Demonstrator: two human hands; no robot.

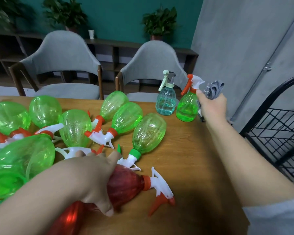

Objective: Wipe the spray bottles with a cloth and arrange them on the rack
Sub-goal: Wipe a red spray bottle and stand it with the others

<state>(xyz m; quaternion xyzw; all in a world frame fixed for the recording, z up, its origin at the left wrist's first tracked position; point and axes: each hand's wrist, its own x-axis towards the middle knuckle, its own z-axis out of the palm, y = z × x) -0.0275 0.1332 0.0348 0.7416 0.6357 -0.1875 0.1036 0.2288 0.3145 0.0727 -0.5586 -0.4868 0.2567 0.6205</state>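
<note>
- Head cam view from my end: my left hand (pixel 93 180) is down low, fingers (pixel 107 210) wrapped around the body of a red spray bottle (pixel 126 187) lying on its side on the tabletop (pixel 185 150), white-and-orange trigger pointing right.
- My right hand (pixel 211 107) is out at the far right corner, fingers bunched around a grey cloth (pixel 213 88), thumb up against a green spray bottle (pixel 187 107) that's standing upright.
- Just left of that one stands a pale blue spray bottle (pixel 165 100), also upright.
- Whole pile of green bottles (pixel 75 126) lying tipped over across the left and middle of the tabletop.
- Black wire rack (pixel 278 131) sits off the right edge of the tabletop.
- Two grey chairs (pixel 61 53) behind, plants along the green wall.
</note>
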